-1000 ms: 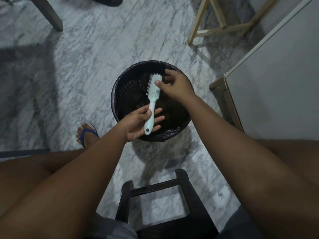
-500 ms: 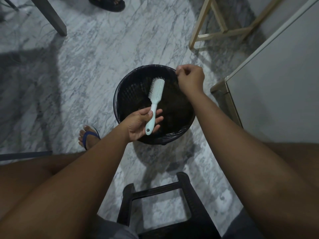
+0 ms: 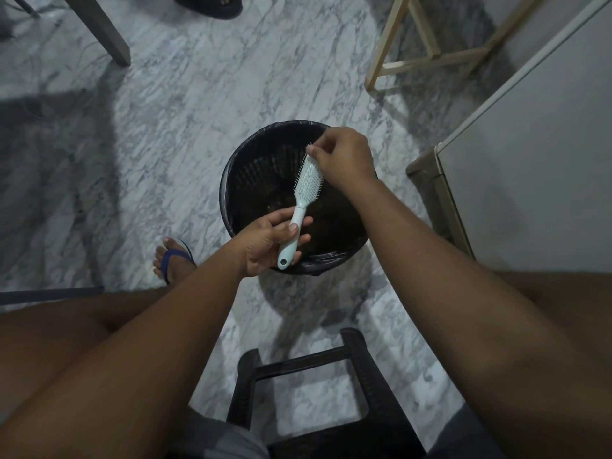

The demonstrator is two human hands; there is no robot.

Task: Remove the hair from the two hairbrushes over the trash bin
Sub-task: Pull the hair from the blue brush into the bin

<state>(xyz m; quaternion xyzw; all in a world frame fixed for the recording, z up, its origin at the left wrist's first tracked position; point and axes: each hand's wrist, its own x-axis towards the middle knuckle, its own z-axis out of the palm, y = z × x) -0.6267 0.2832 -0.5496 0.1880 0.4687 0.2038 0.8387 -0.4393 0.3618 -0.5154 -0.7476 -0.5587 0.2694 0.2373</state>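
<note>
A pale mint hairbrush [image 3: 306, 187] is held tilted over the round black trash bin [image 3: 231, 180], which stands on the marble floor and is lined with a dark bag. My left hand [image 3: 268, 241] grips the brush by its handle, bristles facing up and to the left. My right hand [image 3: 342, 157] is at the top end of the brush head, its fingertips pinched together on the bristles there. Any hair between the fingers is too fine to see. Only one hairbrush is in view.
A black plastic stool [image 3: 314, 402] stands between my knees, near the bottom edge. A white cabinet [image 3: 530, 167] fills the right side. Wooden stool legs [image 3: 427, 51] are at the back right, a grey table leg [image 3: 99, 31] at the back left. My sandalled foot [image 3: 174, 260] rests left of the bin.
My right hand pulled away from the brush to the bin's far right rim, then came back to the top of the brush head. The left hand tilted the brush slightly rightward.
</note>
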